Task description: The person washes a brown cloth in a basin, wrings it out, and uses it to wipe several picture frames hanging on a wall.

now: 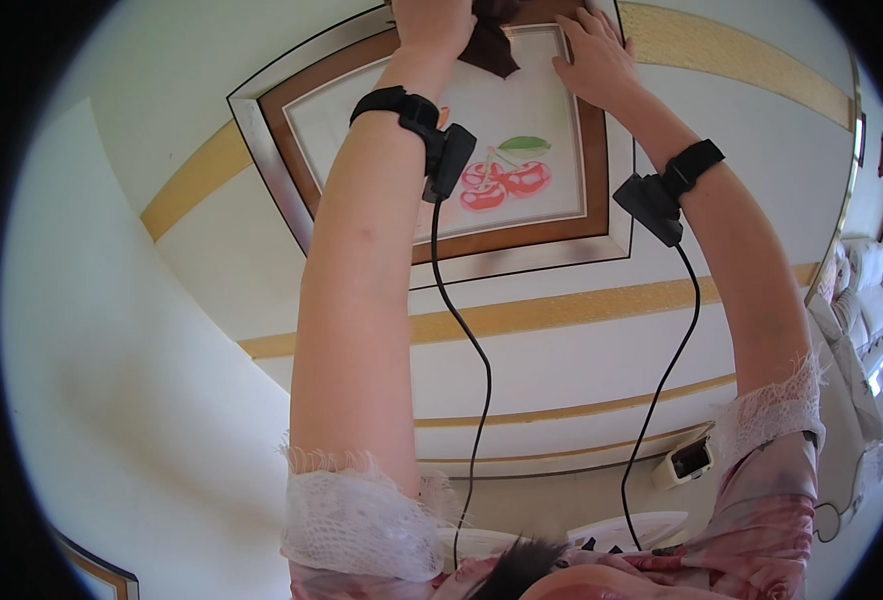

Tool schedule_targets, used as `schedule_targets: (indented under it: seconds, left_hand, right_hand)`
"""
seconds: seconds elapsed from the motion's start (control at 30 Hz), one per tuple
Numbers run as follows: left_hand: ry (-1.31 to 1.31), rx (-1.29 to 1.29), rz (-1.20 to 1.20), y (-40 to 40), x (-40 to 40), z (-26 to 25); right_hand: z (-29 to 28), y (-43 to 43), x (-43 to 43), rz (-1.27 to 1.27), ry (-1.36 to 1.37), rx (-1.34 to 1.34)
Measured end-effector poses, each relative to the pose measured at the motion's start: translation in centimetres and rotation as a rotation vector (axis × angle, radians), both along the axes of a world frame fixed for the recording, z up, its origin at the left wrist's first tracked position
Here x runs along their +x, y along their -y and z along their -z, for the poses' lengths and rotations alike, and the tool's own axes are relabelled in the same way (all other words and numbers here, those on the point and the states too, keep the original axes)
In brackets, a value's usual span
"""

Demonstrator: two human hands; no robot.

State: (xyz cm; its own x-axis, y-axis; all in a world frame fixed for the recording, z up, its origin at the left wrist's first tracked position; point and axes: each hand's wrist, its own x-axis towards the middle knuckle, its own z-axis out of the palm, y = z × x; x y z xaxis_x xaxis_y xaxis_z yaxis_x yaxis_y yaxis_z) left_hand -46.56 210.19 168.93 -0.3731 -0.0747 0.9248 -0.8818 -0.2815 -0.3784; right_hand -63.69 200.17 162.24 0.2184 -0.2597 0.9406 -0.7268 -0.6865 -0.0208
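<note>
A framed picture of red cherries (505, 184) hangs on the wall, with a silver outer frame (520, 259) and a brown inner border. At the picture's upper part, my left hand (434, 22) is beside a dark brown cloth (492, 52) and seems to hold it; its fingers are cut off by the top edge of the view. My right hand (599, 56) rests with fingers spread on the frame's upper right side. Both wrists carry a black strap with a cabled device. My left forearm hides part of the picture's left half.
Gold bands (516, 311) cross the white wall. Low down stands a small bin (685, 463) near the wall's foot. A sofa with cushions (865, 274) is at the far right. Another frame's corner (115, 574) shows at the lower left.
</note>
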Motion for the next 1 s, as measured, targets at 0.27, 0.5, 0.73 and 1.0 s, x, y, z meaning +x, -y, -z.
schedule_targets:
  seconds: [0.27, 0.5, 0.73, 1.0]
  left_hand:
    - [-0.023, -0.093, 0.016, -2.5, 8.6, 1.5]
    - [-0.149, -0.117, 0.023, -5.1, 15.2, 3.3]
    - [-0.226, -0.302, -0.156, -6.6, 23.1, 4.7]
    - [-0.329, -0.206, -0.319, -8.0, 24.9, 7.8]
  right_hand:
    - [1.4, -1.2, 2.2, 0.282, -0.136, -0.102]
    - [3.1, -1.4, 3.6, 0.262, -0.206, -0.08]
    - [3.1, -2.6, 4.5, 0.395, -0.259, 0.013]
    - [3.8, -1.9, 5.3, 0.364, -0.185, -0.059]
